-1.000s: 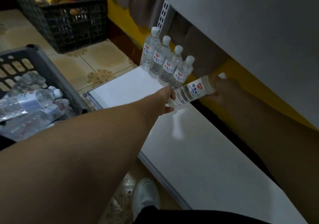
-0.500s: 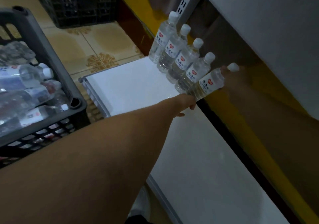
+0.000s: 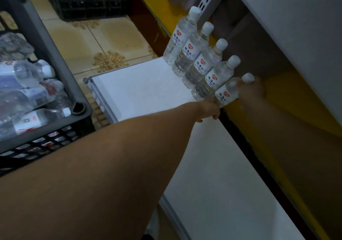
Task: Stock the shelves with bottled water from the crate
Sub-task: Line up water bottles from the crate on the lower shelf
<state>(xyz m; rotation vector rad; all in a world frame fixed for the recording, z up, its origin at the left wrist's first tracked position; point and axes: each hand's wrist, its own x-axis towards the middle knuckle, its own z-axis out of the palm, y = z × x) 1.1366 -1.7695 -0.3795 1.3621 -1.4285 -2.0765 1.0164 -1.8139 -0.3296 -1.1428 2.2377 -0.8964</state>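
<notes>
The fifth bottle (image 3: 226, 93) stands at the near end of a row of four bottles (image 3: 196, 55) along the back edge of the white shelf (image 3: 140, 91), touching or just beside its neighbour — the gap is too small to judge. The right hand (image 3: 249, 90) is curled round its neck and shoulder just under the white cap, reaching in beneath the upper shelf (image 3: 296, 36). The left hand (image 3: 208, 110) has its fingers at the bottle's base; whether they grip it or only steady it cannot be told, since they are hidden behind the hand. The risk from here, as I judge it, is toppling: the bottle appears to lean, and if the hands let go before its base sits flat, or nudge it on the way out, it could knock the next bottle and tip the row — these are tall, narrow and light. Both arms are stretched well forward, the left forearm crossing the shelf front. More bottles lie in the grey crate (image 3: 55, 58) at left.
</notes>
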